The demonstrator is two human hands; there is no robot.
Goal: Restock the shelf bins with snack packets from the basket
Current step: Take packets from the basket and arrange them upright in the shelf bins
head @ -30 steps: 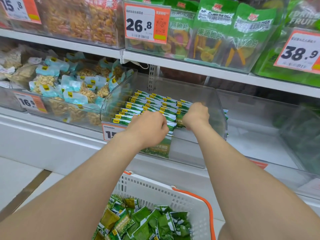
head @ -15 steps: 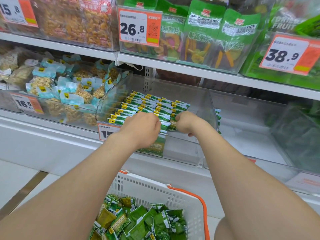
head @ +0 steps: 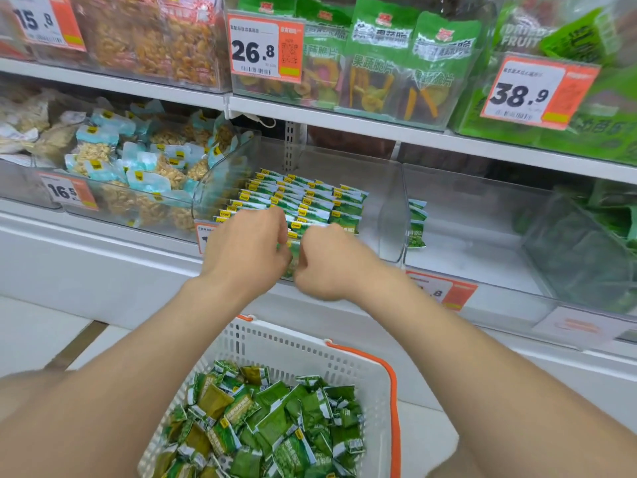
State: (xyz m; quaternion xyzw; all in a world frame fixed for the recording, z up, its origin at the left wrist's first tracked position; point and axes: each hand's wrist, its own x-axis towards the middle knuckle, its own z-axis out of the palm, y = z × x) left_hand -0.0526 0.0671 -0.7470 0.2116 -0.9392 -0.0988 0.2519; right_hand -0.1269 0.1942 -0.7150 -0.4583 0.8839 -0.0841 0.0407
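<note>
Knuckles nearly together at the front edge of the clear shelf bin [head: 389, 215]. Left hand [head: 248, 250]: curled tight, gripped the front-row snack packets [head: 292, 258]. Right hand [head: 332, 263]: curled likewise, pinched the same packets. Stood in neat rows behind; lay loose in the white basket [head: 310, 353] below.

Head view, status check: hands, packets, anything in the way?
Left hand and right hand both curled on green packets at front of clear bin. Rows behind neat; basket holds plenty more. Nothing blocking.
</note>
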